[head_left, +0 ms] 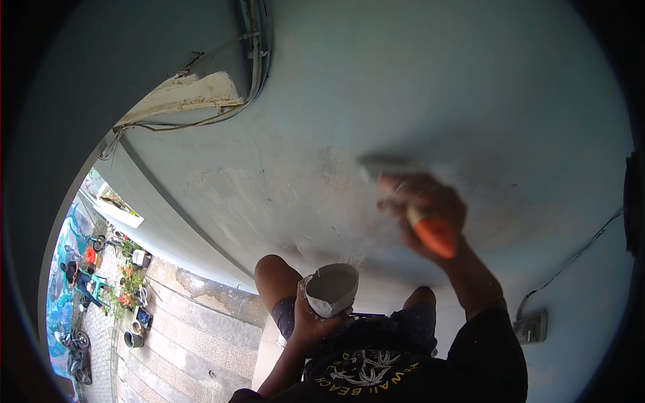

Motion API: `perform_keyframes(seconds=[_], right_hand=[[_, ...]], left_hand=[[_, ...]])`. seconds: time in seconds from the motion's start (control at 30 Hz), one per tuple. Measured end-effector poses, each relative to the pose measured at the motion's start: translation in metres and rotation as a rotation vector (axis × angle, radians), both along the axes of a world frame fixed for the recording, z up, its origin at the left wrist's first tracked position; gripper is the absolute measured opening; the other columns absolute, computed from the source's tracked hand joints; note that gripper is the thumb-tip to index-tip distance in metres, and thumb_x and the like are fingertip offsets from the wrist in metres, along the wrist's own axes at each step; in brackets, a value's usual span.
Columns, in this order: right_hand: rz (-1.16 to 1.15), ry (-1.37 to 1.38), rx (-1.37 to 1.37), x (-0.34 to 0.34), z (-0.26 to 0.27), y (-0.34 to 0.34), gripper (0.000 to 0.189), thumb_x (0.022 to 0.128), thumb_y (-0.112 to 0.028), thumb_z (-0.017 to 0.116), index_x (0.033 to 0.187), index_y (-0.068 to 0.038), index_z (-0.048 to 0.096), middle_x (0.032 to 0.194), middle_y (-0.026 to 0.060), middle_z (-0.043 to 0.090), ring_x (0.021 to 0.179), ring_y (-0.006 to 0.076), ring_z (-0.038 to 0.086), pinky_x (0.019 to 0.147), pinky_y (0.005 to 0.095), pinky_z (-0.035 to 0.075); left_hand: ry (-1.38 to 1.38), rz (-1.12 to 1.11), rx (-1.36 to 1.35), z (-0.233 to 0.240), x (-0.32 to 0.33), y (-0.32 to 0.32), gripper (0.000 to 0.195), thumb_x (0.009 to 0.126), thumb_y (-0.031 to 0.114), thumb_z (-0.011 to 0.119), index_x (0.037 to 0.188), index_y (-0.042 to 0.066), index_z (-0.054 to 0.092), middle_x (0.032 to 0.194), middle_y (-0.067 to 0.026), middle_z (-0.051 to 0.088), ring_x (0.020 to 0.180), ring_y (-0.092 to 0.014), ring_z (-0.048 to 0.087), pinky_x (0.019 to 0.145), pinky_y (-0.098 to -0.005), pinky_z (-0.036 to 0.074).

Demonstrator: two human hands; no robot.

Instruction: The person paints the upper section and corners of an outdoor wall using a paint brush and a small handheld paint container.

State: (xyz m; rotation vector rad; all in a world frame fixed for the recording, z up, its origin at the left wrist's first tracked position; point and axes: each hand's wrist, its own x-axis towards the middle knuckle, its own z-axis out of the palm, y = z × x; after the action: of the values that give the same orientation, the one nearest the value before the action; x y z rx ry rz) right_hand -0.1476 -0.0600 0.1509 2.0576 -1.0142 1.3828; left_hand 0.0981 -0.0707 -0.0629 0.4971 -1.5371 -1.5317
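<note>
My right hand, blurred, grips a putty knife with an orange-ended handle. Its blade points left, close against a pale blue-grey wall; whether it touches the surface I cannot tell. Smeared, whitish patches mark the wall around and below the blade. Low in front of my body, my left hand holds a whitish, coated tub tilted with its mouth up. The shaded inside of the tub does not show clearly what it contains.
Bundled cables run along the wall past a chipped ledge. A wall box with a cable is at right. Far below left are a tiled pavement, potted plants, a seated person and a motorcycle.
</note>
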Motion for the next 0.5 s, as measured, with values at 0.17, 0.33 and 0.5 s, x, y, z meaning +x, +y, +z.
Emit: perform_keyframes(seconds=[0.17,0.33,0.5], right_hand=[[0.172,0.13,-0.347,0.007,0.083,-0.023,0.025,0.102,-0.011,0.063,0.124,0.002,0.06,0.12,0.0239,0.06,0.107,0.0396,0.072,0.082,0.05,0.069],[0.121,0.106,-0.241,0.015,0.041,-0.034,0.027,0.091,-0.019,0.074,0.112,-0.005,0.064,0.114,0.0193,0.068,0.099,0.0283,0.075,0.077,0.0398,0.067],[-0.023,0.158,-0.072,0.022,-0.036,-0.02,0.033,0.08,-0.022,0.087,0.1,-0.01,0.065,0.105,0.0095,0.075,0.085,0.0197,0.076,0.068,0.0314,0.062]], left_hand=[[0.039,0.005,0.023,0.003,-0.001,0.004,0.08,0.073,0.01,0.089,0.136,0.003,0.04,0.127,-0.0129,0.059,0.117,-0.02,0.063,0.099,-0.0368,0.052],[0.061,0.001,0.017,0.009,-0.005,0.007,0.081,0.073,0.009,0.089,0.136,0.002,0.04,0.128,-0.0129,0.059,0.118,-0.02,0.062,0.099,-0.0369,0.052],[0.059,-0.017,0.057,0.013,0.003,0.007,0.082,0.072,0.009,0.09,0.136,0.003,0.039,0.127,-0.0129,0.059,0.118,-0.02,0.062,0.1,-0.0365,0.051]])
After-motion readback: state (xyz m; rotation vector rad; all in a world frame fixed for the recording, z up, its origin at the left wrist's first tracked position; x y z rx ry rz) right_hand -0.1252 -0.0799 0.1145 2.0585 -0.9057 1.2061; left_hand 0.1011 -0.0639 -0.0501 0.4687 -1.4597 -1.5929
